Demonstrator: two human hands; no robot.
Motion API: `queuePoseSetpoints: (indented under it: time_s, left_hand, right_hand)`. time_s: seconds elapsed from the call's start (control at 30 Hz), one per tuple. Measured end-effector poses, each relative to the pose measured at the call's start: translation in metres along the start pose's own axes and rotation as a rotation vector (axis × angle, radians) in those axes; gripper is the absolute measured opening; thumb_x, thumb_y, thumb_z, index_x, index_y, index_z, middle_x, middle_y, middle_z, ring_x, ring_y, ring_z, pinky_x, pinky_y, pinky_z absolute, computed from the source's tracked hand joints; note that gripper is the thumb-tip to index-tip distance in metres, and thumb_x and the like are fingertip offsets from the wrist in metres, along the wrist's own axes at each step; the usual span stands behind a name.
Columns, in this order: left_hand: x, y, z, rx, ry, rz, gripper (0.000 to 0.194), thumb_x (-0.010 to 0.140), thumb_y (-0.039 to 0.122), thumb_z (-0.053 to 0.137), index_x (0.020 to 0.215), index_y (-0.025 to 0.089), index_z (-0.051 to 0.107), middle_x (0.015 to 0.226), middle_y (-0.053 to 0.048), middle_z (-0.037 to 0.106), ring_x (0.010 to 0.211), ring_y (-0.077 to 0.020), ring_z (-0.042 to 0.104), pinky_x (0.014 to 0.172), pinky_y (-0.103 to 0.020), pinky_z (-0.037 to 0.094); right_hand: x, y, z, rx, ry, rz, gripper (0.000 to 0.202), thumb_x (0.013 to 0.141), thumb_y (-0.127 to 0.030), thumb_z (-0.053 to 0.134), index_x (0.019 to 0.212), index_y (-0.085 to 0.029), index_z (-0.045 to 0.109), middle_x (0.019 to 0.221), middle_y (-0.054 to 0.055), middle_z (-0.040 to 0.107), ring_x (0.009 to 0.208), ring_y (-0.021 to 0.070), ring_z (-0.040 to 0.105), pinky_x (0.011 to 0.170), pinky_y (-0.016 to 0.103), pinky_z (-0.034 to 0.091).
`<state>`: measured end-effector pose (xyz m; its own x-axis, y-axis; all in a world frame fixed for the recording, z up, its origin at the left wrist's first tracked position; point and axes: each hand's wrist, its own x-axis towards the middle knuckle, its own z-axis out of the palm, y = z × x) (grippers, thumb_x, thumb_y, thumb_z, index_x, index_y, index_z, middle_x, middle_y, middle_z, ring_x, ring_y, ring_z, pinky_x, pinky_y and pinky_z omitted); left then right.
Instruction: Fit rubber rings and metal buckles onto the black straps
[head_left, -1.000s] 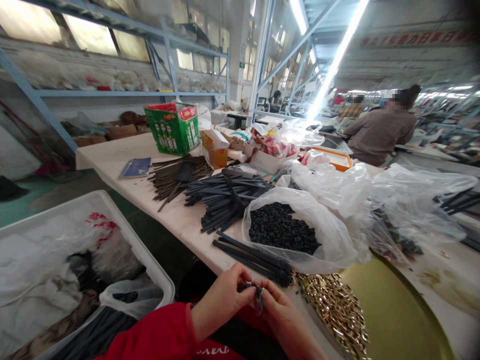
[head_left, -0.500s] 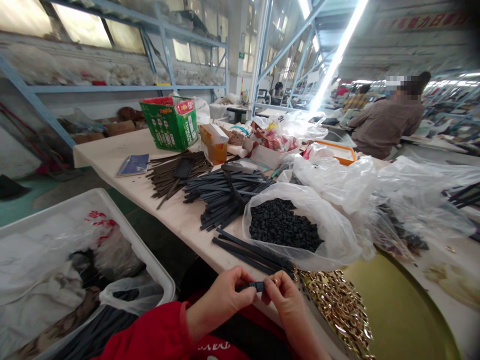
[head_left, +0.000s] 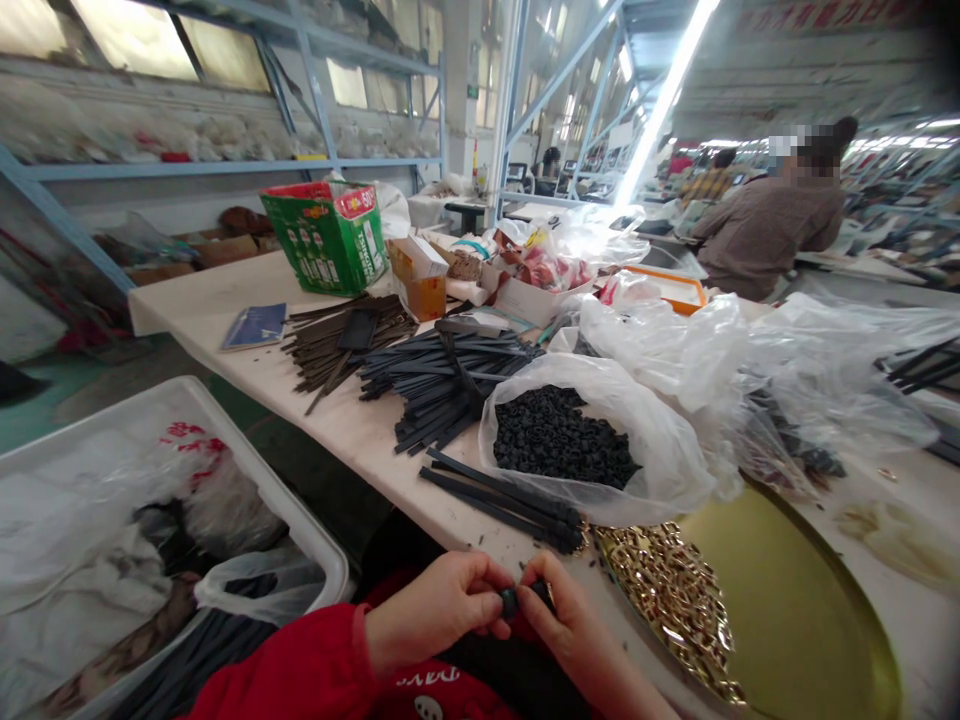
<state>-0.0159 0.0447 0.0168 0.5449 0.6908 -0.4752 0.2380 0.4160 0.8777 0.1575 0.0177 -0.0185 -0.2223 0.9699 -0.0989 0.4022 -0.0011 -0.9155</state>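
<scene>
Low at the table's front edge, my left hand and my right hand pinch a short dark strap between thumbs and fingers. Only small bits of the strap show; the fingers cover the rest. Just beyond the hands lie several loose black straps. A clear plastic bag of small black loops stands open behind them. To the right, gold metal buckles are heaped on a gold-coloured tray.
Bundles of dark straps and brown straps lie farther back. Behind them stand a green box and a small carton. A white bin with bagged material is at left. A person sits at the far right.
My hands have come closer together on the strap, and less of it shows between them. The view has shifted slightly, while the things on the table stay put.
</scene>
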Motion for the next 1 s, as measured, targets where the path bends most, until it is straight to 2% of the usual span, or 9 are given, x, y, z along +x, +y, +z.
queuePoseSetpoints:
  time_s: [0.13,0.23,0.33,0.47,0.63,0.83,0.93,1.0]
  left_hand:
    - [-0.003,0.0,0.008,-0.049,0.023,-0.019,0.023,0.066,0.015,0.05,0.087,0.012,0.059,0.07,0.001,0.062,0.063,-0.0121,0.059,0.058,-0.021,0.042]
    - [-0.005,0.001,0.01,-0.049,0.032,-0.004,0.023,0.07,0.02,0.05,0.091,0.013,0.056,0.072,0.001,0.06,0.059,-0.0105,0.057,0.056,-0.02,0.041]
    - [-0.01,0.003,0.007,0.138,-0.037,-0.003,0.019,0.078,0.027,0.044,0.087,0.013,0.054,0.066,0.001,0.059,0.048,-0.0078,0.048,0.046,-0.018,0.035]
    - [-0.018,0.004,0.003,0.311,-0.087,-0.028,0.024,0.079,0.036,0.045,0.076,0.014,0.055,0.059,0.002,0.054,0.045,-0.007,0.038,0.04,-0.018,0.027]
    - [-0.019,-0.003,0.007,0.245,-0.031,-0.075,0.022,0.076,0.034,0.046,0.069,0.015,0.053,0.054,0.003,0.051,0.043,-0.0072,0.036,0.039,-0.018,0.025]
    - [-0.017,-0.013,0.005,0.318,-0.089,-0.043,0.018,0.075,0.027,0.044,0.068,0.015,0.056,0.058,0.002,0.055,0.049,-0.0082,0.043,0.045,-0.018,0.03]
    - [-0.015,-0.012,0.006,0.364,-0.058,-0.032,0.024,0.077,0.03,0.044,0.067,0.014,0.057,0.056,0.003,0.053,0.05,-0.0086,0.041,0.045,-0.019,0.029]
    - [-0.014,-0.009,0.007,0.372,-0.049,-0.038,0.03,0.08,0.036,0.043,0.065,0.014,0.057,0.055,0.003,0.051,0.049,-0.0087,0.04,0.045,-0.02,0.028]
  right_hand:
    - [-0.009,0.004,0.005,0.045,-0.018,0.014,0.012,0.082,-0.031,0.045,0.075,-0.022,0.046,0.066,-0.003,0.048,0.063,0.0144,0.046,0.057,0.024,0.037]
    - [-0.014,0.01,0.012,0.191,0.004,0.024,0.019,0.085,-0.038,0.043,0.077,-0.022,0.045,0.065,-0.004,0.048,0.061,0.0137,0.045,0.056,0.024,0.037]
    - [-0.018,0.015,0.02,0.32,0.063,0.057,0.024,0.087,-0.045,0.039,0.085,-0.022,0.046,0.063,-0.004,0.048,0.058,0.0135,0.046,0.052,0.023,0.038]
    - [-0.019,0.013,0.021,0.225,0.165,-0.004,0.024,0.086,-0.044,0.042,0.089,-0.021,0.051,0.073,-0.001,0.055,0.068,0.0158,0.053,0.062,0.024,0.044]
    - [-0.022,0.001,0.014,0.062,0.059,-0.059,0.018,0.087,-0.034,0.041,0.081,-0.021,0.053,0.071,-0.001,0.057,0.066,0.0153,0.055,0.061,0.024,0.044]
    - [-0.024,0.0,0.01,-0.125,-0.023,-0.049,0.012,0.085,-0.025,0.042,0.079,-0.021,0.052,0.069,0.0,0.059,0.064,0.0158,0.055,0.06,0.026,0.041]
    - [-0.024,0.003,0.011,-0.11,-0.045,-0.051,0.013,0.085,-0.025,0.041,0.081,-0.021,0.052,0.071,0.001,0.059,0.067,0.0164,0.055,0.062,0.027,0.042]
    - [-0.024,0.004,0.012,-0.031,-0.047,-0.061,0.013,0.086,-0.027,0.041,0.087,-0.021,0.053,0.08,0.002,0.06,0.077,0.0173,0.056,0.068,0.027,0.043]
